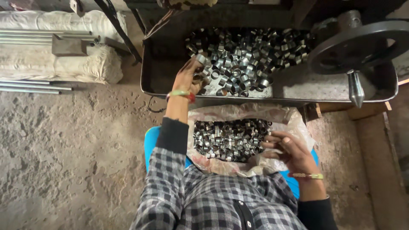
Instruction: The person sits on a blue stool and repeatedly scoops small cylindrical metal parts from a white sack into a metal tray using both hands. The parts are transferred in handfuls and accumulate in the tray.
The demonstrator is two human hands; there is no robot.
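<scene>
My left hand (188, 76) reaches into a dark metal tray (166, 81) and is closed on a few short shiny metal rings at the left edge of a big heap of rings (247, 57). My right hand (289, 151) rests at the right rim of a crumpled plastic bag (294, 121) that sits on a blue container (150, 140) and holds another pile of metal rings (228, 139). Its fingers curl against that pile; whether they grip any rings is hard to see.
A black machine handwheel (362, 44) with a metal handle (355, 88) hangs over the tray's right end. Metal rods (34, 87) and white sacks (64, 64) lie at the left on a rough concrete floor (72, 157).
</scene>
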